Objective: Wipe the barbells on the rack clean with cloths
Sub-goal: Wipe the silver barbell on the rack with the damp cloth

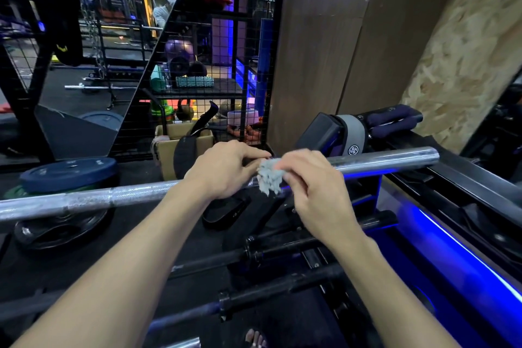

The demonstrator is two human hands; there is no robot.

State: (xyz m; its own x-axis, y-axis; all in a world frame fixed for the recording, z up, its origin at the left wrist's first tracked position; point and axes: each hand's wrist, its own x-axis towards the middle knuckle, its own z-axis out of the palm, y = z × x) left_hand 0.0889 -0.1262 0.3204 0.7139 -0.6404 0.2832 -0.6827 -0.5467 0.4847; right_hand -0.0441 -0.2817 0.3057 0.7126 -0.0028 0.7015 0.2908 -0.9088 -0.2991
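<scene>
Cloth (269, 176): small, grey, bunched against top chrome barbell (381, 159) at mid-frame | Right hand (313, 178): grip pinching cloth | Left hand (226, 169): fingers curled over the bar beside the cloth; grip on it not determinable | Black barbells (282, 246): racked lower, nearer the camera

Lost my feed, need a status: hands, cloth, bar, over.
Right hand pinches cloth on the silver bar. Left hand touches cloth too. Black bars below untouched. Nothing in the way.
</scene>
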